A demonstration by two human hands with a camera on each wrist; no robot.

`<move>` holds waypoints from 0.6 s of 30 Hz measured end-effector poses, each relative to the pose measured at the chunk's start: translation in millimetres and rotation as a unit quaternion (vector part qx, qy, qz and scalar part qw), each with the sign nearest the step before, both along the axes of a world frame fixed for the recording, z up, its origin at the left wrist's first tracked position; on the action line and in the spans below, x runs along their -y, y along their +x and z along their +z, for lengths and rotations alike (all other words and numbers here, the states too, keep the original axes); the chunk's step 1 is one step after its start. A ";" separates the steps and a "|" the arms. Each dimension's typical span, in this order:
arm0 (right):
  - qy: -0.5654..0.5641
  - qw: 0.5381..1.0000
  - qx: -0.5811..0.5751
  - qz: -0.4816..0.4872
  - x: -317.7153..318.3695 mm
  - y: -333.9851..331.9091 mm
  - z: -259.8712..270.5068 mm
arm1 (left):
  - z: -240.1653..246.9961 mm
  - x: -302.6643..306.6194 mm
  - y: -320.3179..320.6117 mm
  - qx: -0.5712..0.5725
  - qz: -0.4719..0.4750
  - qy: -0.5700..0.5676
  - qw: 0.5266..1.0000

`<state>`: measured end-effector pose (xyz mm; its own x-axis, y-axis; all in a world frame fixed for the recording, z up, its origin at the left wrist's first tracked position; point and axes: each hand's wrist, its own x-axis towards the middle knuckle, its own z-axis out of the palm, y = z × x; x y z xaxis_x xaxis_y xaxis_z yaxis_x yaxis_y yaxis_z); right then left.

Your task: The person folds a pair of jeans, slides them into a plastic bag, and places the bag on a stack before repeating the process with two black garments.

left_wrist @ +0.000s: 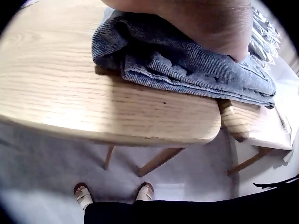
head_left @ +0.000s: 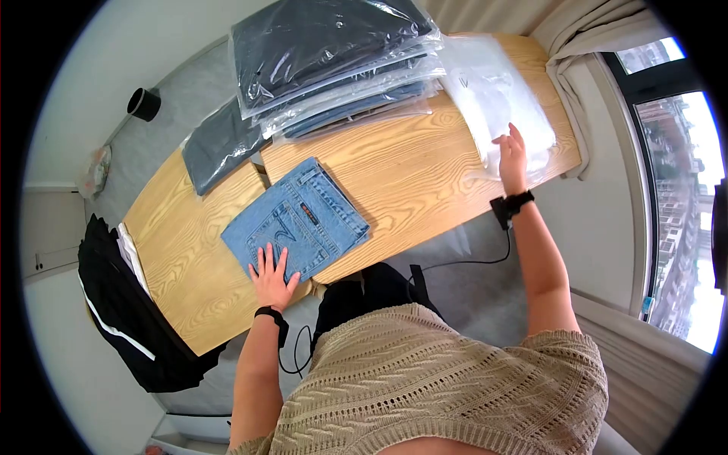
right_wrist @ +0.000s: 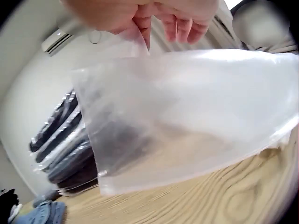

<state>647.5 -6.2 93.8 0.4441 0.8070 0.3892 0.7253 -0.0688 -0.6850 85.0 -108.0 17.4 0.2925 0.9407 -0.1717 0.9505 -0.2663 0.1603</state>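
Observation:
Folded blue jeans [head_left: 299, 216] lie on the wooden table, a back pocket with stitching facing up. My left hand [head_left: 271, 285] rests on their near edge, fingers spread flat over the denim. In the left wrist view the heel of that hand [left_wrist: 210, 23] overlaps the folded layers. At the table's right end, my right hand [head_left: 513, 161] is over a pile of clear plastic bags [head_left: 493, 83]. The right wrist view shows this hand pinching a translucent plastic bag [right_wrist: 196, 93] by its upper edge, with the bag hanging spread below the fingers.
A tall stack of bagged dark garments [head_left: 334, 57] stands at the back of the table. Beside it lies another bagged garment [head_left: 224, 144]. Black clothing [head_left: 125, 311] hangs over the left edge. A cable [head_left: 474, 262] runs from the right wrist.

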 end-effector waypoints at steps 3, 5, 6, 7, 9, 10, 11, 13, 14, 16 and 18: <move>-0.004 0.990 -0.085 0.112 36.0 -65.7 22.6 | 0.1 -0.1 -1.3 0.015 0.005 -0.007 1.000; -0.008 0.962 -0.198 0.185 59.1 -120.2 25.7 | 1.1 -0.4 -2.3 0.044 0.015 -0.022 0.999; -0.027 0.951 -0.224 0.213 70.8 -150.5 33.1 | 2.7 -1.6 -4.0 0.069 0.024 -0.039 0.997; -0.056 0.949 -0.175 0.256 81.2 -175.7 40.6 | 7.7 -4.5 -3.1 0.098 0.034 -0.067 0.992; -0.107 0.924 -0.155 0.333 97.0 -225.6 41.8 | 18.0 -17.2 -1.9 0.122 0.006 -0.059 0.991; -0.129 0.902 -0.182 0.370 102.8 -250.5 39.0 | 24.4 -24.6 -0.7 0.149 -0.024 -0.051 0.987; -0.140 0.879 -0.190 0.414 108.4 -273.5 36.1 | 37.3 -35.1 2.6 0.281 -0.024 -0.112 0.953; -0.141 0.827 -0.188 0.511 118.6 -317.5 33.7 | 75.0 -47.9 8.8 0.498 0.033 -0.244 0.832; -0.133 0.805 -0.132 0.562 123.5 -336.0 31.7 | 92.7 -50.4 9.9 0.580 0.086 -0.312 0.748; -0.150 0.769 -0.100 0.613 134.5 -371.9 30.2 | 114.7 -52.9 5.6 0.546 0.101 -0.319 0.768; -0.165 0.731 -0.064 0.659 142.5 -401.6 29.5 | 114.5 -52.5 -12.7 0.513 0.116 -0.328 0.785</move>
<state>245.9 -148.7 123.3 -0.7873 0.6084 0.0998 0.2425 0.4545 -0.8571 72.3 -55.5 131.9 0.4277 0.7971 -0.4262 0.2421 0.3533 0.9036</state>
